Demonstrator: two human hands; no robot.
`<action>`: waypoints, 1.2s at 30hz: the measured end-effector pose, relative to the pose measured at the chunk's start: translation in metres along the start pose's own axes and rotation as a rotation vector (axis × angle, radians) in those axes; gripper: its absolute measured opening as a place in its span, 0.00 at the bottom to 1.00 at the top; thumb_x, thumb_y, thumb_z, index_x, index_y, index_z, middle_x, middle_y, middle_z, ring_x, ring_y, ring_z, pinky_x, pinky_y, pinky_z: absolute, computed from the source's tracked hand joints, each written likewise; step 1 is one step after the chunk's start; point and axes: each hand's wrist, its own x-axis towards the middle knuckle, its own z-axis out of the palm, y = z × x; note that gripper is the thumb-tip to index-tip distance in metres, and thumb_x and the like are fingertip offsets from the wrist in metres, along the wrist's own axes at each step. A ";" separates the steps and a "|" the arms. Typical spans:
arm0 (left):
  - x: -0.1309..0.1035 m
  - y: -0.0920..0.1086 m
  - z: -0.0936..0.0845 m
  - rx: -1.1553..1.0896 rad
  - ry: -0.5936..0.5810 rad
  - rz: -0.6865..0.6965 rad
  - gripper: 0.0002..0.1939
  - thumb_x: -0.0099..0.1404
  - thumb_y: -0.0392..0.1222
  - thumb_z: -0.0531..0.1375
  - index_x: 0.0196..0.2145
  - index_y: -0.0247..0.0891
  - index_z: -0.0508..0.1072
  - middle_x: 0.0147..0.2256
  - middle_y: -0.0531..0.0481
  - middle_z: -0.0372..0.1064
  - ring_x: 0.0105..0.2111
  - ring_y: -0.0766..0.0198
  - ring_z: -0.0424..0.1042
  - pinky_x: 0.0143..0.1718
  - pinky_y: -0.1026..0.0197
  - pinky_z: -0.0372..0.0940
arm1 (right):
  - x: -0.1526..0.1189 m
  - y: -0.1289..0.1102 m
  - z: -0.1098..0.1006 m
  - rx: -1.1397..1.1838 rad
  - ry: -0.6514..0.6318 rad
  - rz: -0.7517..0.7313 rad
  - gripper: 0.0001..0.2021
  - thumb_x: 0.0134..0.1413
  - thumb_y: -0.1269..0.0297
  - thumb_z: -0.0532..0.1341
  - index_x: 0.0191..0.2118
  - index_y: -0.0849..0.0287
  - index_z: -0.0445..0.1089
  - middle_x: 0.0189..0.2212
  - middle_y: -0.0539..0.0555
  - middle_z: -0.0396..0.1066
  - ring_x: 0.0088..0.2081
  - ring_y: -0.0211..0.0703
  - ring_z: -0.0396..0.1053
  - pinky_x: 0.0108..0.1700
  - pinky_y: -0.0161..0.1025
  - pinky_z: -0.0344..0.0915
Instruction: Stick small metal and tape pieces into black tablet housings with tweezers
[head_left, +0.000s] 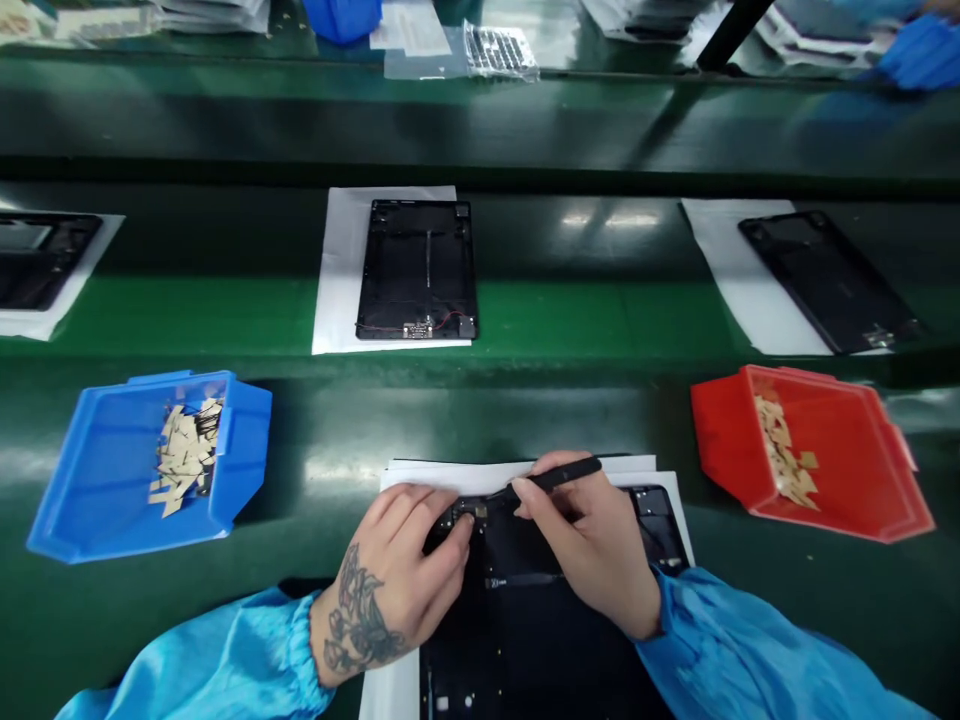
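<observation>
A black tablet housing (540,660) lies open on white sheets in front of me, its inner side facing up. My right hand (592,540) grips black tweezers (559,475) like a pen, their tip pointing left at small parts along the housing's top edge. My left hand (405,570), tattooed on the back, holds the housing's upper left corner, fingers curled over the edge and thumb beside a small gold-coloured part (481,511). Whether a tiny piece is also under those fingertips is hidden. A short flat connector strip (525,580) runs between the hands.
On the left stands a blue bin (67,500) holding cream-coloured tabs and dark wires; on the right, a red bin (862,450) with similar tabs. Farther back, a tablet housing (397,270) rests on paper, flanked by others. A co-worker's blue sleeve (922,50) shows at the upper right.
</observation>
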 end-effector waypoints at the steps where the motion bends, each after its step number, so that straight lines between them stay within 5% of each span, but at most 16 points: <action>1: 0.000 0.001 0.000 0.002 0.006 -0.001 0.15 0.60 0.33 0.58 0.45 0.30 0.72 0.45 0.36 0.66 0.46 0.50 0.64 0.46 0.45 0.63 | -0.001 -0.001 0.000 -0.030 0.012 -0.036 0.03 0.58 0.65 0.60 0.37 0.55 0.64 0.27 0.48 0.70 0.26 0.38 0.73 0.28 0.32 0.68; 11: -0.002 0.003 -0.001 0.047 0.029 0.003 0.17 0.59 0.33 0.59 0.47 0.25 0.71 0.45 0.36 0.68 0.44 0.50 0.65 0.45 0.47 0.64 | -0.007 0.001 0.001 -0.332 0.071 -0.372 0.03 0.58 0.67 0.59 0.38 0.56 0.66 0.31 0.53 0.74 0.34 0.44 0.74 0.38 0.38 0.70; 16: 0.002 0.003 -0.002 0.063 -0.011 -0.021 0.18 0.60 0.35 0.57 0.49 0.28 0.70 0.45 0.36 0.66 0.44 0.49 0.63 0.44 0.45 0.64 | -0.008 -0.001 -0.006 -0.211 -0.009 -0.478 0.05 0.57 0.73 0.59 0.38 0.56 0.64 0.31 0.53 0.75 0.33 0.41 0.74 0.35 0.37 0.71; 19: 0.005 0.004 -0.002 0.080 -0.038 -0.034 0.19 0.60 0.35 0.56 0.50 0.30 0.70 0.44 0.36 0.64 0.43 0.48 0.62 0.44 0.44 0.63 | -0.007 -0.001 -0.014 -0.074 0.031 -0.347 0.06 0.56 0.73 0.60 0.39 0.56 0.68 0.34 0.53 0.75 0.35 0.42 0.74 0.37 0.37 0.72; 22: 0.006 0.006 -0.002 0.096 -0.093 -0.047 0.22 0.59 0.36 0.56 0.52 0.34 0.69 0.44 0.36 0.62 0.43 0.48 0.61 0.43 0.43 0.63 | -0.002 0.003 -0.016 0.164 0.099 0.001 0.08 0.59 0.65 0.60 0.44 0.56 0.70 0.32 0.53 0.75 0.32 0.43 0.75 0.35 0.39 0.75; 26: 0.007 0.008 -0.002 0.107 -0.149 -0.086 0.25 0.58 0.37 0.55 0.55 0.38 0.67 0.44 0.37 0.61 0.43 0.48 0.61 0.44 0.42 0.62 | 0.007 0.007 -0.013 0.543 0.045 0.226 0.08 0.56 0.60 0.63 0.39 0.57 0.71 0.35 0.53 0.74 0.33 0.43 0.75 0.33 0.39 0.76; 29: 0.005 0.008 -0.001 0.048 -0.116 -0.103 0.24 0.59 0.37 0.55 0.54 0.38 0.67 0.45 0.37 0.60 0.45 0.48 0.60 0.45 0.42 0.61 | 0.009 0.006 -0.011 0.523 0.020 0.200 0.08 0.51 0.63 0.67 0.36 0.57 0.70 0.34 0.52 0.73 0.33 0.41 0.74 0.35 0.37 0.75; 36: 0.000 0.004 -0.001 -0.036 -0.049 -0.067 0.21 0.59 0.33 0.56 0.51 0.35 0.70 0.47 0.37 0.59 0.47 0.48 0.59 0.46 0.42 0.61 | 0.002 -0.002 -0.009 0.199 -0.058 -0.138 0.05 0.51 0.72 0.65 0.34 0.55 0.73 0.31 0.50 0.73 0.33 0.40 0.72 0.36 0.35 0.71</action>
